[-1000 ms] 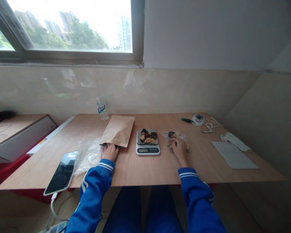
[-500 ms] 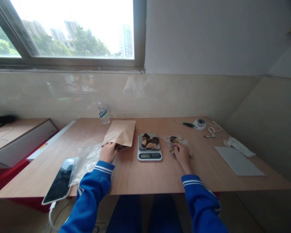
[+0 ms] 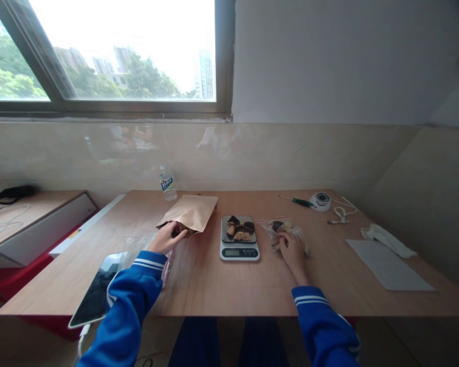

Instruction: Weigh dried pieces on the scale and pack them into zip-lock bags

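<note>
Brown paper bag [image 3: 189,212] lying flat just left of the kitchen scale [image 3: 239,237], mouth turned toward the near edge of the table [image 3: 222,283], near corner lifted a little off the wood
Left hand [image 3: 167,237] at that mouth, left of the scale, fingers curled around the bag's lip and gripping it, dark pieces showing just inside the opening
Right hand [image 3: 294,248] just right of the scale, palm down, fingers bent and pressed onto a small clear plastic bag [image 3: 281,229] of dark and pale pieces; whether pinching the film or only resting on it, cannot tell
Dark and tan chunks [image 3: 238,230] heaped on the platform of the scale, display facing the near edge, digits too small to read
Crumpled clear plastic [image 3: 145,244] left of the scale, under and beside the left forearm in its blue sleeve with white cuff stripes
Tablet [image 3: 95,290] further left of the scale, dark screen up, overhanging the near table edge, white cable at its lower end
Water bottle [image 3: 168,183] standing upright behind and left of the scale, close to the wall
Green-handled screwdriver [image 3: 296,202] behind and right of the scale, with a small round white device [image 3: 320,201] and a white cord just beyond it
Grey sheet [image 3: 389,264] far right of the scale, a white cloth [image 3: 386,238] touching its far corner
</note>
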Motion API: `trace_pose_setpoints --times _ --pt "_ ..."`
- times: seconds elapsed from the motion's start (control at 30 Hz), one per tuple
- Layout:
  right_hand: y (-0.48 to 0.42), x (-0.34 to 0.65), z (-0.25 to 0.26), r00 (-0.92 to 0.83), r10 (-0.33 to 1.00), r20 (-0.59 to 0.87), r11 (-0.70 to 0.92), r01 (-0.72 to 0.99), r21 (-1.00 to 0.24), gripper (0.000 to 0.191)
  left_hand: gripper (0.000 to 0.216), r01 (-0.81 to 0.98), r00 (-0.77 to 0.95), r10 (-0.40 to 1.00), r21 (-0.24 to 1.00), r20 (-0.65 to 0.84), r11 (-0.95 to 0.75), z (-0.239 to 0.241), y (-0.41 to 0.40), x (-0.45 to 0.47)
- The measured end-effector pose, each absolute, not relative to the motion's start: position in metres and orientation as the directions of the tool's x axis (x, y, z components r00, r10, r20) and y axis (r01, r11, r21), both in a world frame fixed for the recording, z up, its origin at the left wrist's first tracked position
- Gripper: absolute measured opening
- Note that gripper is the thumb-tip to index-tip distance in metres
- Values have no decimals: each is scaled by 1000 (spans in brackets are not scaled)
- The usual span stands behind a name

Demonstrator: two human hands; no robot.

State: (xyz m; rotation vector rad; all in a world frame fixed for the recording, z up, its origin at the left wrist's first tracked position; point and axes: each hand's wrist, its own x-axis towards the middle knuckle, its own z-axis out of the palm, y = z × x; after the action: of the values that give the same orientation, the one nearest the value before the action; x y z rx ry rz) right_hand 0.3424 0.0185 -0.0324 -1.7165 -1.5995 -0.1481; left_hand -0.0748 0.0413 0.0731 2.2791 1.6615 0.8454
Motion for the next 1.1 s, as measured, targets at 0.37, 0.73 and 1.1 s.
trace_pose_setpoints --times 0.37,0.73,1.1 --pt "17 342 -31 204 795 571 77 900 -429 33 36 741 85 996 671 -35 -40 62 -26 -57" --pt "17 342 -32 206 801 562 81 893 -443 34 48 401 -15 999 915 49 -39 42 -28 8" --pt "20 342 -33 224 800 557 68 888 -455 34 19 613 15 980 773 199 -166 34 27 62"
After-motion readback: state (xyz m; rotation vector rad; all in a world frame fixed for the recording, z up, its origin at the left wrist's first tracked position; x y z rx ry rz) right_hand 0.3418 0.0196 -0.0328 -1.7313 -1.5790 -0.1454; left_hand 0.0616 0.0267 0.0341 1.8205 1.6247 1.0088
